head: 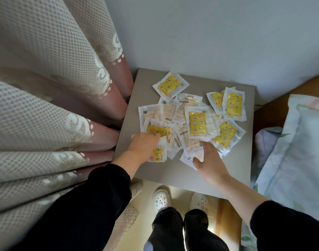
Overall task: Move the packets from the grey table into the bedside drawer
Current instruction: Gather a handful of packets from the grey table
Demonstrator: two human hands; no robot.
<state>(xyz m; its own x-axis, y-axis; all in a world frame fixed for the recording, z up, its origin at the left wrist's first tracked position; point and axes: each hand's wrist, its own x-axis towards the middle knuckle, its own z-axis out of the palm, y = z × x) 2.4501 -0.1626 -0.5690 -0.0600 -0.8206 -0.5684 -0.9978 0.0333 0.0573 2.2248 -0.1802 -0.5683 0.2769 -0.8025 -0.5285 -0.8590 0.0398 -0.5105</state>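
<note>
Several clear packets with yellow patterned pads lie scattered and overlapping on the grey table [173,171]; some show their printed white backs. One packet [170,84] lies apart at the far side, two more [233,104] at the far right. My left hand [144,145] grips a packet [158,153] at the pile's near left, fingers curled over it. My right hand [208,158] pinches a face-down white packet [188,159] at the near middle. The bedside drawer is not in view.
A patterned curtain [46,105] hangs close along the table's left side. A bed with a pale pillow [296,151] stands to the right. A grey wall backs the table. My feet in white clogs [161,198] stand at the table's near edge.
</note>
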